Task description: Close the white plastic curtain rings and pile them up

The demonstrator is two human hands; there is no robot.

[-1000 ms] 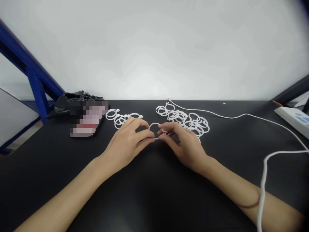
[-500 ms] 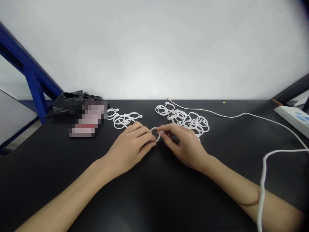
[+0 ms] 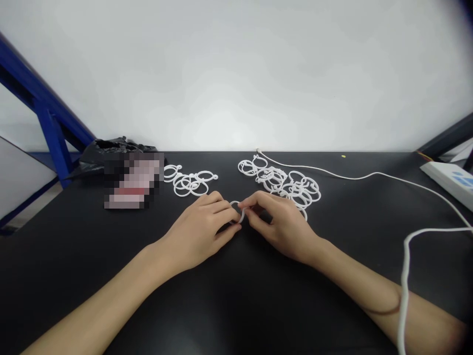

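Note:
Between my hands, just over the black table, is a white plastic ring [image 3: 242, 216], partly covered by my fingers. My left hand [image 3: 207, 222] is closed on its left side, thumb below and fingers above. My right hand [image 3: 275, 217] pinches its right edge between thumb and forefinger. Beyond my left hand lies a small group of similar white rings [image 3: 186, 184], each with a little eyelet. A larger heap of white rings [image 3: 288, 186] lies beyond my right hand, some of them with open ends.
At the back left, a black plastic bag [image 3: 111, 152] lies beside a blurred-out pinkish object [image 3: 135, 180]. A white cable [image 3: 332, 173] runs across the back right and down over my right forearm. A white box [image 3: 451, 177] stands at the right edge. Behind rises a white wall [image 3: 236, 74].
The ring between my hands has moved slightly toward me. Its right end, which stuck out at an angle before, now sits closer to the rest of the loop.

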